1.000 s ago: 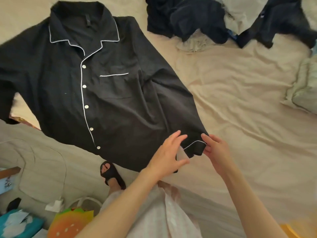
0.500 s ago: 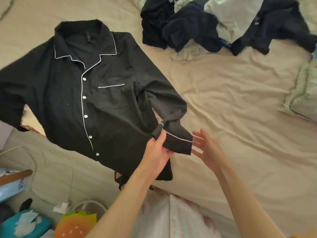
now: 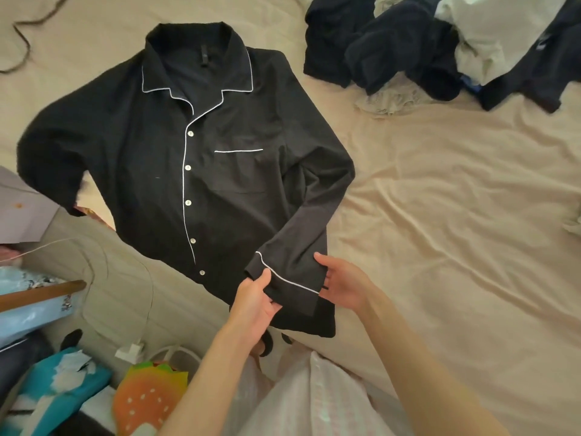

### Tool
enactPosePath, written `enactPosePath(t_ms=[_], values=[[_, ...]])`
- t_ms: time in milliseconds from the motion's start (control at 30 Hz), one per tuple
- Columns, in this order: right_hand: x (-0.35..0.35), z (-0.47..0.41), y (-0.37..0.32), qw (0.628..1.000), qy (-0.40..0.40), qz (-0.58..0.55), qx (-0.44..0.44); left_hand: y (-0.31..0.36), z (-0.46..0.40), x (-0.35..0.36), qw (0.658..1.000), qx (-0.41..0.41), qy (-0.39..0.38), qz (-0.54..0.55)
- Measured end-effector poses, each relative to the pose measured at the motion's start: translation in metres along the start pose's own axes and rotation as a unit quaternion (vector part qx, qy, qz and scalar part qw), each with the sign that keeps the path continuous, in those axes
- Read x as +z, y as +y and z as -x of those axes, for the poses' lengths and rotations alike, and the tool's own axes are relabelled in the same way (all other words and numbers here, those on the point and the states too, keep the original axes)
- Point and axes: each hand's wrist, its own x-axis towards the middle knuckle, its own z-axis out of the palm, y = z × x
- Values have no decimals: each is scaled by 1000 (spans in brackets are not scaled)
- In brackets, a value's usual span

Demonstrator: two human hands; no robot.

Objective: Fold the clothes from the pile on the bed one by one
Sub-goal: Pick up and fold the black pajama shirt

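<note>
Bare forearms, pale pink-and-white garment (image 3: 317, 401), dark slipper (image 3: 268, 345)

This is a bedroom in a home. A big bed (image 3: 456, 215) with a wrinkly tan sheet fills the frame, clothes (image 3: 424, 48) piled at upper right.

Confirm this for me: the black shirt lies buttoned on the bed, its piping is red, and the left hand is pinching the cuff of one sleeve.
One detail is off. The piping on the black shirt is white, not red, as the head view shows along collar, placket and pocket. The rest holds: it lies buttoned on the bed, and the left hand pinches the cuff.
</note>
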Motion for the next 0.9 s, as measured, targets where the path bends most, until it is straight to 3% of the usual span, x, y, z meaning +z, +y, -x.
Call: enactPosePath(t_ms=[133,233,300,367,467,533,633,700,767,833,900], values=[[-9,3,-15,987,96,-62,-111,3,0,-8,996,23,3,-87],[-38,14,-47,945,251,-67,-198,5,-1,-11,980,60,17,-190],[-65,28,-74,916,314,-97,-231,8,-3,-5,966,74,25,-246],[-91,45,-105,912,301,-166,-223,13,-8,5,949,91,29,-301],[-112,74,-150,919,215,-265,-197,21,-16,25,908,129,6,-399],[-117,84,-175,891,176,-358,-217,27,-21,40,872,154,-14,-465],[-116,87,-199,841,96,-448,-287,37,-28,63,853,182,-46,-486],[-105,83,-199,867,63,-393,-299,43,-31,76,851,197,-63,-482],[-89,72,-185,926,119,-227,-278,46,-32,86,844,214,-81,-486],[-74,56,-164,933,195,-104,-283,46,-33,94,830,243,-103,-492],[-60,46,-144,931,209,-52,-293,44,-32,100,800,284,-148,-508]])
